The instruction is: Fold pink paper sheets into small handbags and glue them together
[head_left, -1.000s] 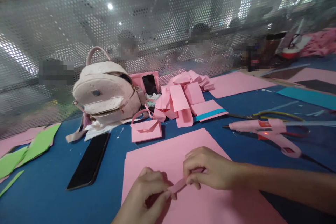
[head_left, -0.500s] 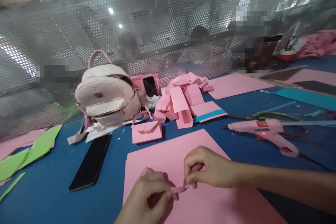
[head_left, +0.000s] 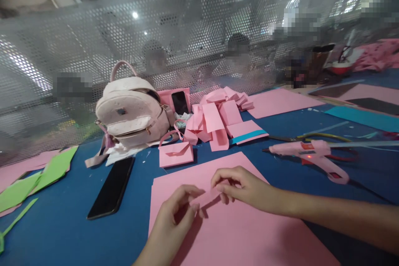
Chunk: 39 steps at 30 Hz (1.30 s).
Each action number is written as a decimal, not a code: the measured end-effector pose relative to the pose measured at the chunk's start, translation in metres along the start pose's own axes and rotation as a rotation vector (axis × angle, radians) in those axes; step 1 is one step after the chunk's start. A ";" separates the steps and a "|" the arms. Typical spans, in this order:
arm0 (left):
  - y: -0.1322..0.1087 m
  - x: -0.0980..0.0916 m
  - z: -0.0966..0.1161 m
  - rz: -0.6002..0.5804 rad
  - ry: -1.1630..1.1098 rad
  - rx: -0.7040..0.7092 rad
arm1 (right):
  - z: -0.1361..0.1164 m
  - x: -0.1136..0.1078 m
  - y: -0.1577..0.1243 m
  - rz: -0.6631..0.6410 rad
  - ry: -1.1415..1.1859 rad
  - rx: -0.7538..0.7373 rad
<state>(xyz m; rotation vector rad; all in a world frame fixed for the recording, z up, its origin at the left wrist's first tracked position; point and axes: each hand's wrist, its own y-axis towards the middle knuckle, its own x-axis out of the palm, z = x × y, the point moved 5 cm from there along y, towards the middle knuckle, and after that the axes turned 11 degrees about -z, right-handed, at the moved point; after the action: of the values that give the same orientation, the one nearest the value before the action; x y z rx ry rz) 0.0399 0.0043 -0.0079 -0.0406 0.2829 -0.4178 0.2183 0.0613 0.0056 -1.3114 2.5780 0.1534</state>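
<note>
Between my two hands a small pink paper strip [head_left: 206, 198] is held just above a stack of large pink sheets [head_left: 249, 232]. My left hand [head_left: 181, 212] pinches its left end between thumb and fingers. At the other end, my right hand [head_left: 235, 185] grips it with thumb and fingertips, partly hiding it. Beyond the sheets stands a little pink paper handbag [head_left: 176, 154] with a flap and a looped handle. Behind and right of it lies a heap of folded pink paper pieces [head_left: 213, 118], one of them banded in blue.
To the right lie a pink glue gun [head_left: 311, 149] with a lit red light and scissors [head_left: 324, 136] partly behind it. At left are a black phone [head_left: 112, 189] and green sheets [head_left: 56, 172]. A pale backpack [head_left: 134, 110] stands before a perforated metal screen [head_left: 193, 29].
Both hands have risen slightly, and the strip has turned to show its flat face instead of a thin curled edge. The view has shifted a little.
</note>
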 end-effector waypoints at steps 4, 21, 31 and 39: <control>-0.003 -0.004 0.002 0.109 -0.014 0.057 | 0.004 -0.001 0.000 0.012 0.043 0.012; -0.012 0.003 0.032 0.158 0.993 0.451 | -0.001 0.012 -0.002 -0.110 0.060 0.002; -0.013 0.001 0.034 0.141 0.942 0.473 | -0.003 0.011 -0.003 -0.110 -0.015 0.040; -0.010 -0.003 0.027 0.057 0.798 0.386 | -0.007 0.008 -0.004 -0.124 -0.125 -0.088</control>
<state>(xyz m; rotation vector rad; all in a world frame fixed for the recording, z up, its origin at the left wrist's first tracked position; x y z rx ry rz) 0.0410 -0.0041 0.0196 0.5224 0.9806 -0.4114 0.2163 0.0513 0.0102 -1.4396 2.4029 0.3190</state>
